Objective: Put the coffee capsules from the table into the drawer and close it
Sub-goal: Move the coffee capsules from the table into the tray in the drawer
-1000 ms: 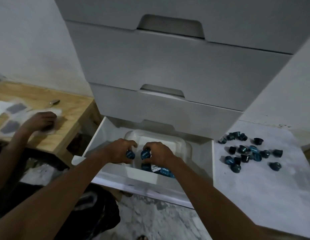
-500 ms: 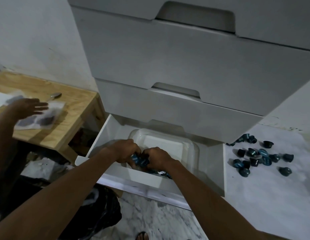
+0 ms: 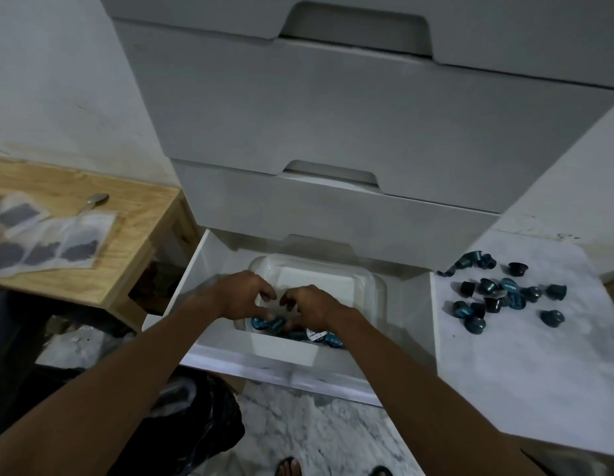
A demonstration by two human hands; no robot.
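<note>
The bottom drawer [image 3: 407, 321] of the white cabinet stands pulled out, with a clear plastic tub [image 3: 333, 280] inside it. Several blue coffee capsules [image 3: 274, 326] lie in the tub's near end. My left hand [image 3: 242, 297] and my right hand [image 3: 310, 305] hover side by side just above them, fingers spread and curled, holding nothing. Several more dark blue capsules [image 3: 498, 297] lie scattered on the white marble table [image 3: 525, 365] to the right of the drawer.
Two shut drawers [image 3: 333, 214] overhang the open one. A wooden side table [image 3: 137, 231] at the left carries sachet strips [image 3: 55, 245] and a spoon [image 3: 94, 201]. A black bag [image 3: 202, 413] sits on the marble floor below, beside my sandalled feet.
Both hands held capsules over the tub a second ago; the capsules now lie in the tub and my fingers have spread apart. Another person's hand at the left table has left the view.
</note>
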